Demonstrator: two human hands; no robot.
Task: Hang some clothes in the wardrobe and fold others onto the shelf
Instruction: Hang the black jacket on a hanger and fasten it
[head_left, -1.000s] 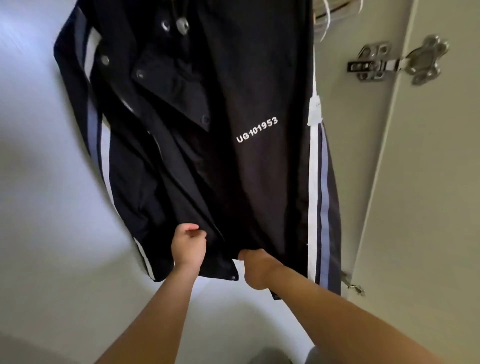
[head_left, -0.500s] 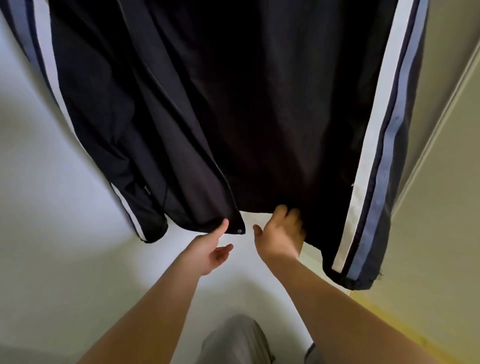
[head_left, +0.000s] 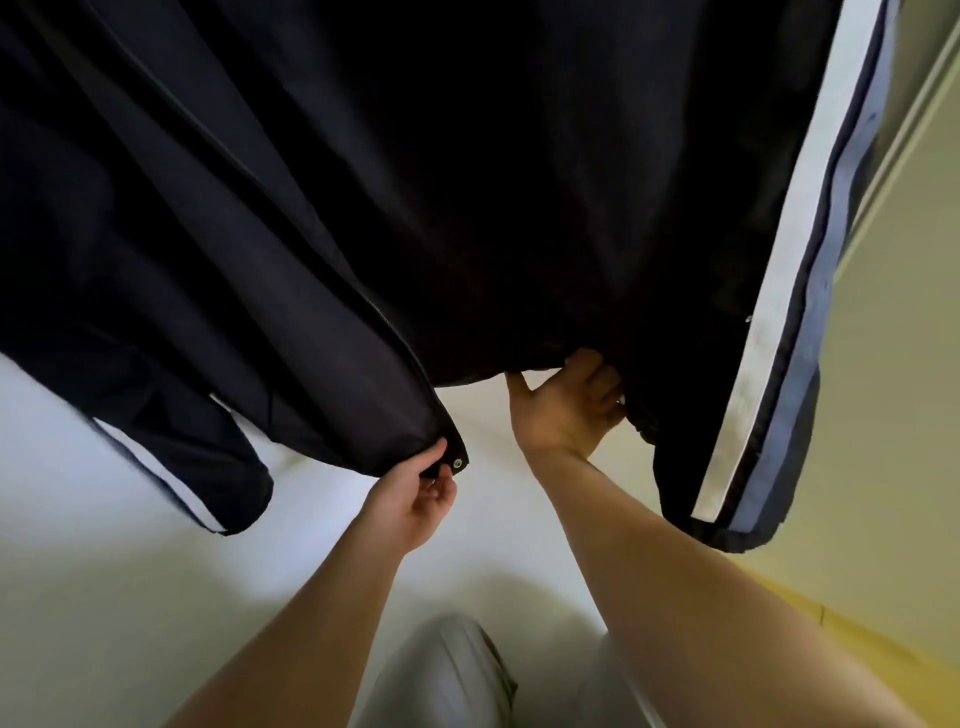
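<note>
Presently: dark jacket (head_left: 467, 182) hangs overhead | left hand (head_left: 415, 493) pinches its hem corner beside snap (head_left: 458, 462) | right hand (head_left: 566, 410) grips hem, fingers curled.

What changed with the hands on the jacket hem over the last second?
Half a second ago the left hand was open under the snap corner; now it pinches that corner of the jacket. The right hand went from straight fingers on the hem to curling round it. Unchanged: jacket hanging, front open, both hands at its lower edge.
</note>
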